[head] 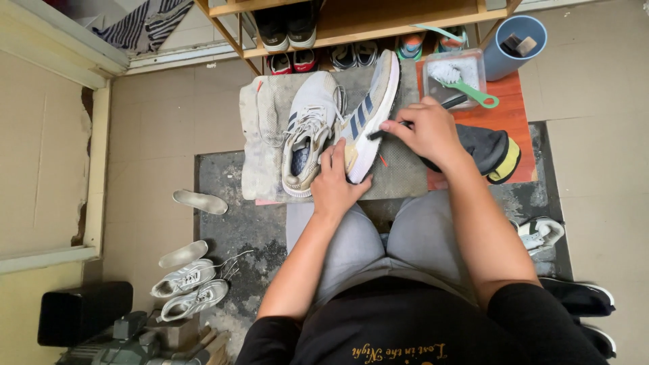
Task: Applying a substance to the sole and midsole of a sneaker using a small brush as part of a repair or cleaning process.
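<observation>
White sneaker with dark stripes (368,115) is tipped on its side on a grey cloth (270,135) over the low table, leaning right against its mate (307,132). Left hand (336,182) is closed around the heel end, steadying it; right hand (422,132) is pinched shut on a thin dark tool (389,128) pressed to the sole edge. Behind sit a clear tub (473,67) with a green brush (466,84), plus a shoe rack (351,27). Looks risky: only the heel's held, so a hard push could roll the shoe and skid that tool off.
</observation>
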